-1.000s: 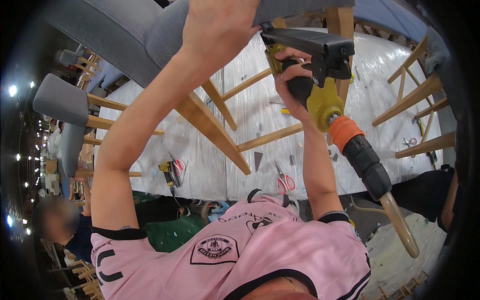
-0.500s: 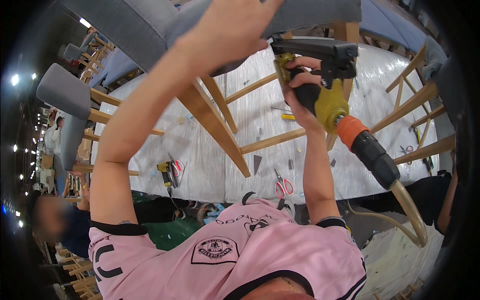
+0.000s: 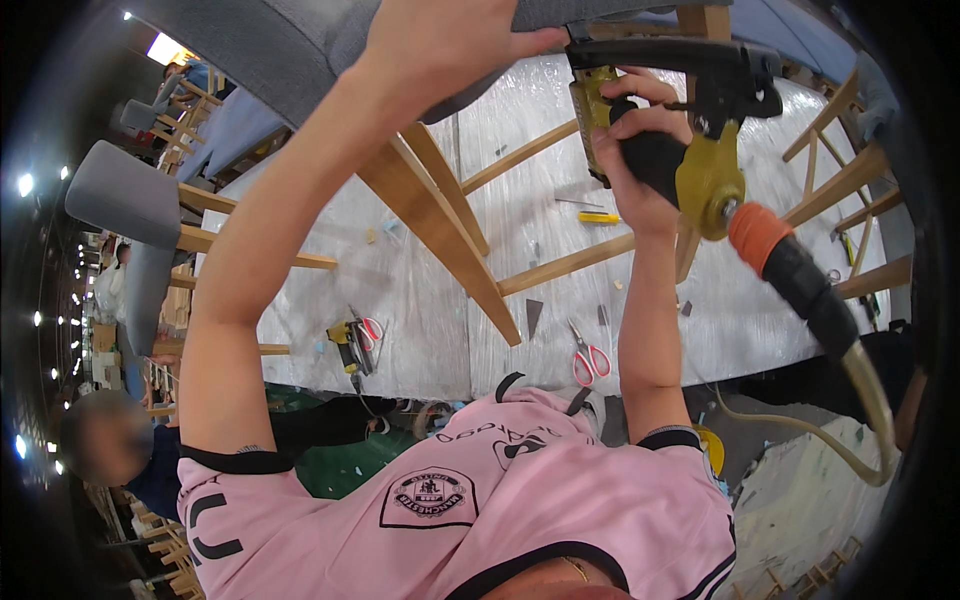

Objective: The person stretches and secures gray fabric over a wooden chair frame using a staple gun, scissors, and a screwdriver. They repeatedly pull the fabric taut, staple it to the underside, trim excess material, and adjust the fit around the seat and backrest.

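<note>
Stapler (image 3: 708, 188) and right hand (image 3: 660, 122) have moved rightward.

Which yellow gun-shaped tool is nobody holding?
The yellow gun-shaped tool lying on the table beside red-handled scissors; the other is in the right hand.

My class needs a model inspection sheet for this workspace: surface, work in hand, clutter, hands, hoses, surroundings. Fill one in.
Surface: table, covered in shiny clear film.
Work in hand: grey upholstered chair with wooden legs; yellow-and-black air tool, its nose close to the fabric, contact unclear.
Clutter: red-handled scissors, yellow-handled tool, dark scraps and second air tool on the table.
Hands: left hand against the chair's fabric, partly cut off by the upper edge; right hand wrapped around the air tool's black grip.
Hoses: pale hose runs from the orange-and-black coupling, looping at right.
Surroundings: other grey chairs; a person in dark clothing at left.
</note>
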Demonstrator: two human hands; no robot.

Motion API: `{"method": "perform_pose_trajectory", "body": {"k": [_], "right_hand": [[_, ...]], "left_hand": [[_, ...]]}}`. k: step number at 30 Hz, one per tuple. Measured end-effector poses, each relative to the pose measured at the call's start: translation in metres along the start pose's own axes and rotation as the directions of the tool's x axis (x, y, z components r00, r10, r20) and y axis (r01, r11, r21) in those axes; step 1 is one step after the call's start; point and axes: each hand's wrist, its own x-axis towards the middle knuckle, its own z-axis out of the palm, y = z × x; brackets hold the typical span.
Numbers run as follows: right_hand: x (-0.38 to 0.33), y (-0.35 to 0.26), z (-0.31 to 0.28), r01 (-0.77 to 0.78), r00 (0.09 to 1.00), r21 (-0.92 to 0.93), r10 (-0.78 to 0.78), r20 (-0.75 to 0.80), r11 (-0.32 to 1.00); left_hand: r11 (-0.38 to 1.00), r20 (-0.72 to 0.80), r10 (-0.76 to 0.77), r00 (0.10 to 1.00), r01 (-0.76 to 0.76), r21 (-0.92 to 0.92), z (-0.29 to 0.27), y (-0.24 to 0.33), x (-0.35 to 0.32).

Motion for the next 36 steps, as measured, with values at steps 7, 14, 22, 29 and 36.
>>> {"method": "perform_pose_trajectory", "body": {"k": [7,14,22,29,36], "right_hand": [[-0.004,-0.032,0.010,-0.283,0.959,-0.091,0.281,-0.033,0.955],[-0.014,-0.034,0.007,-0.436,0.899,0.109,0.438,0.010,0.893],[-0.023,-0.028,0.019,-0.556,0.817,0.303,0.575,0.031,0.774],[0.008,-0.024,0.009,-0.054,0.999,-0.008,0.054,-0.002,0.998],[0.005,-0.013,0.016,-0.066,0.996,-0.033,0.067,0.061,0.997]], "left_hand": [[0.991,-0.076,0.048,0.996,-0.038,0.129,0.007,0.014,-0.011],[0.992,-0.061,0.058,0.996,-0.051,0.114,-0.006,0.029,-0.012],[0.968,0.011,0.048,0.999,-0.049,0.247,-0.005,0.024,-0.016],[0.823,0.415,-0.258,0.873,0.423,-0.378,-0.027,-0.048,0.014],[0.942,0.221,-0.038,0.975,0.109,-0.318,-0.026,-0.036,-0.007]]}}
